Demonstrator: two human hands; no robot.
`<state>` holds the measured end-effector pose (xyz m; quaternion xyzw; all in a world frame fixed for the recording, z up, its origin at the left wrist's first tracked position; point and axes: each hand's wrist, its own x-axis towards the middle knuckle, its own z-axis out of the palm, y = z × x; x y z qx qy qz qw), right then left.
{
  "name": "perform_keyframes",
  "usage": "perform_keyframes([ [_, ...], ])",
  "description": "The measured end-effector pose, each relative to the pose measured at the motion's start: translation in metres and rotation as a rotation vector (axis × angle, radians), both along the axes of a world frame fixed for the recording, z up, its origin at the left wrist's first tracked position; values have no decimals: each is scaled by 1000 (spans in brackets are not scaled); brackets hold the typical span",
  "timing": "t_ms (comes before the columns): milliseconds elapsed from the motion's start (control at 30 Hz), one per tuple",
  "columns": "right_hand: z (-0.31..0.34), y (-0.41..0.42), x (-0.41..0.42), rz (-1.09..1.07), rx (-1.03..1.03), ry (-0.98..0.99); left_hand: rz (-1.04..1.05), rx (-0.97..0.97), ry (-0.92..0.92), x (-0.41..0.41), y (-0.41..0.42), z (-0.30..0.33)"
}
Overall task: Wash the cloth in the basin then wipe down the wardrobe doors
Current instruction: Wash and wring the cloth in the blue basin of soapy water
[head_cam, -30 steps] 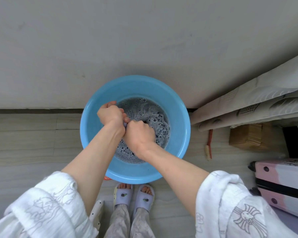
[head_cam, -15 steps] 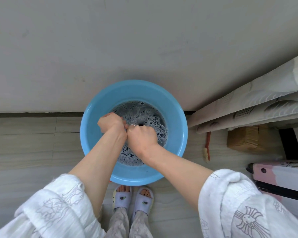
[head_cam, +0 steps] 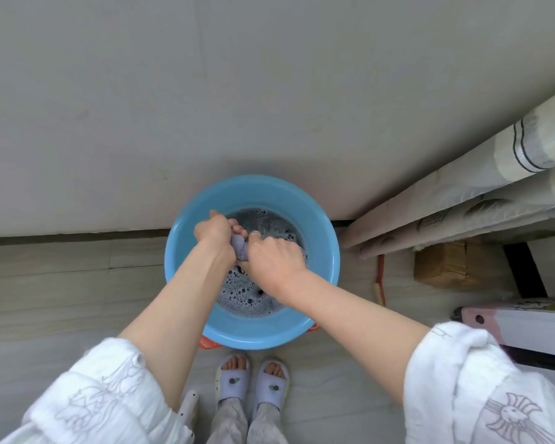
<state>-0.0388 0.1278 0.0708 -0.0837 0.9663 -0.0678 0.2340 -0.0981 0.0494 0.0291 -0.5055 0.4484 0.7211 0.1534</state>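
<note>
Both hands, left [head_cam: 214, 232] and right [head_cam: 274, 257], grip the cloth [head_cam: 239, 248] bunched over the basin [head_cam: 321, 232], wringing I reckon.

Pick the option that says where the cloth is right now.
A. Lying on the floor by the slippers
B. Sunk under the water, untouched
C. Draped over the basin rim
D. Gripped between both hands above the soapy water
D: the left hand and right hand both grip the bunched cloth over the suds inside the basin.
</note>
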Motion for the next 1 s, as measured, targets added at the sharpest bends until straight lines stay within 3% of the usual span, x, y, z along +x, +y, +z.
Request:
perform_keyframes([
  [167, 31, 5, 0, -208, -82, -56, -298, 144, 7, -1, -11, 52],
  [300, 58, 4, 3, -286, -206, -71, -626, 104, 36, 6, -23, 90],
  [433, 92, 14, 14, -460, -457, -19, -599, 152, 87, 11, -28, 115],
  [567, 136, 41, 32, -775, -828, -54, -528, 253, 263, 20, -11, 156],
  [700, 178, 80, 63, -1041, -1124, -56, -664, 365, 391, 34, 24, 199],
  [800, 200, 114, 95, -1084, -1139, 57, -910, 420, 519, 55, 59, 229],
  [1000, 246, 171, 193, -1243, -935, 389, -1107, 472, 597, 129, 134, 277],
])
